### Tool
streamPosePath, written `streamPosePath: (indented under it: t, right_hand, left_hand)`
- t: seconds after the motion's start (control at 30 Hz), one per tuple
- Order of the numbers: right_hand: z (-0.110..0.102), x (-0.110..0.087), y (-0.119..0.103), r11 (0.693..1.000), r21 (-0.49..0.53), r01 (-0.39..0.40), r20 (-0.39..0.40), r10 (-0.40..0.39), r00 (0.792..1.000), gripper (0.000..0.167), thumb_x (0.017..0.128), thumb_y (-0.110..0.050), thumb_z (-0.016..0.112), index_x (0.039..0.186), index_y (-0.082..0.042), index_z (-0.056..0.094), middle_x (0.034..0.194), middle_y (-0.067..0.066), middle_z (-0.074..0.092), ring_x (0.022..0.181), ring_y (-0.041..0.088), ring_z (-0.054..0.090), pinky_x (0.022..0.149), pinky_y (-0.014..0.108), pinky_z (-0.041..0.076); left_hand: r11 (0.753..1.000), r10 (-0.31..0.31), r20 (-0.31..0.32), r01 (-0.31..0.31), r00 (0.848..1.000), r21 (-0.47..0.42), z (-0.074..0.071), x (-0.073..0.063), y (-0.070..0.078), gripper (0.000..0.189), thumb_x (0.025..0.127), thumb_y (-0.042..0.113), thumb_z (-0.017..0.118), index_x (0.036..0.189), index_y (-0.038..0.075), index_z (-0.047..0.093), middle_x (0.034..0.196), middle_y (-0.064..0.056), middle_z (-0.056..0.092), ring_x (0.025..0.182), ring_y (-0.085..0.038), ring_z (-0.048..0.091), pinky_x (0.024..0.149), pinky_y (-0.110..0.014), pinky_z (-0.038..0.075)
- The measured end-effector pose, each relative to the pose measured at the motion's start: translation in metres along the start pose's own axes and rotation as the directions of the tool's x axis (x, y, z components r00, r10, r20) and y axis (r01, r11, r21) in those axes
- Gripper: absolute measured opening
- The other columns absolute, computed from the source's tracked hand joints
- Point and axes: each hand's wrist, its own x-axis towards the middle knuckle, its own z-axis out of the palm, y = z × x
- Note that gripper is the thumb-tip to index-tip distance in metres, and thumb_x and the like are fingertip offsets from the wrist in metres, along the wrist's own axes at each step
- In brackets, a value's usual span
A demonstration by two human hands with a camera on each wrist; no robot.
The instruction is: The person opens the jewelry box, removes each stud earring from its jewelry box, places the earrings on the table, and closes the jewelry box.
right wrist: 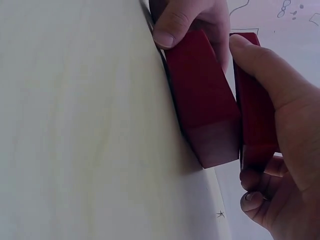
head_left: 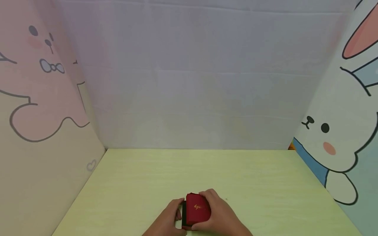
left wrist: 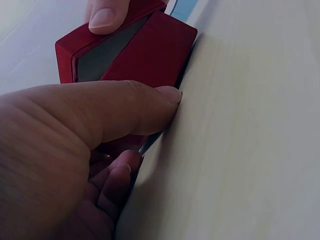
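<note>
A small red gift box stands on the table, its lid (head_left: pixel 195 214) tilted up at the left side in the head view. Gold lettering runs across the lid's top. The red base (right wrist: pixel 202 85) sits on the tabletop, and a dark interior (left wrist: pixel 97 60) shows in the gap between the two parts. My left hand (head_left: pixel 169 216) grips the base low down, thumb on one side and fingertips on another. With thumb and fingers on opposite edges, my right hand (head_left: pixel 220 214) holds the lid. What lies inside the box is hidden.
The pale yellow wood-grain table (head_left: pixel 141 177) ends at a white cloth backdrop (head_left: pixel 195 82). Side panels with cartoon animals border it: a pink one (head_left: pixel 53 88) at left and a white rabbit (head_left: pixel 333 124) at right.
</note>
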Motion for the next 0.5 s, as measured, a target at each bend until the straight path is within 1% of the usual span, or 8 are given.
streamPosePath:
  t: [0.17,0.27,0.4,0.5]
  right_hand:
    - [0.0023,-0.0012,-0.0052,1.0,0.03,0.006,-0.002,-0.006,1.0,0.081,0.07,-0.066,0.086,0.134,-0.026,0.054,0.119,-0.014,0.052,0.096,0.008,0.057,0.069,0.027,0.054]
    - [0.0046,-0.0009,-0.0078,0.999,0.046,0.002,-0.001,-0.002,1.0,0.079,0.07,-0.064,0.087,0.132,-0.028,0.055,0.118,-0.014,0.053,0.095,0.008,0.057,0.068,0.027,0.053]
    - [0.008,0.0006,-0.0092,1.0,0.023,0.004,0.004,-0.004,1.0,0.081,0.069,-0.065,0.087,0.134,-0.027,0.055,0.118,-0.014,0.053,0.095,0.007,0.056,0.067,0.026,0.053]
    - [0.0095,0.0017,-0.0107,1.0,-0.004,0.007,0.013,-0.007,1.0,0.085,0.068,-0.066,0.086,0.135,-0.024,0.056,0.119,-0.013,0.053,0.095,0.007,0.056,0.067,0.026,0.053]
  left_hand:
    - [1.0,0.026,-0.001,-0.026,1.0,-0.004,0.0002,-0.0002,-0.0011,0.09,0.07,0.012,0.091,0.148,0.007,0.046,0.105,0.001,0.051,0.088,-0.013,0.051,0.071,-0.025,0.047]
    - [1.0,0.024,-0.002,-0.024,1.0,-0.008,0.0,-0.0011,-0.0009,0.09,0.071,0.013,0.091,0.149,0.008,0.046,0.106,0.001,0.051,0.088,-0.014,0.051,0.07,-0.025,0.048]
    - [1.0,0.022,-0.004,-0.022,1.0,-0.014,0.0,-0.0025,-0.0009,0.089,0.073,0.016,0.092,0.148,0.008,0.045,0.105,0.0,0.051,0.089,-0.015,0.051,0.069,-0.026,0.048]
    - [0.999,0.028,-0.006,-0.028,1.0,-0.019,-0.0001,-0.0031,-0.0021,0.085,0.076,0.02,0.091,0.148,0.011,0.046,0.106,0.001,0.052,0.09,-0.015,0.052,0.07,-0.026,0.048]
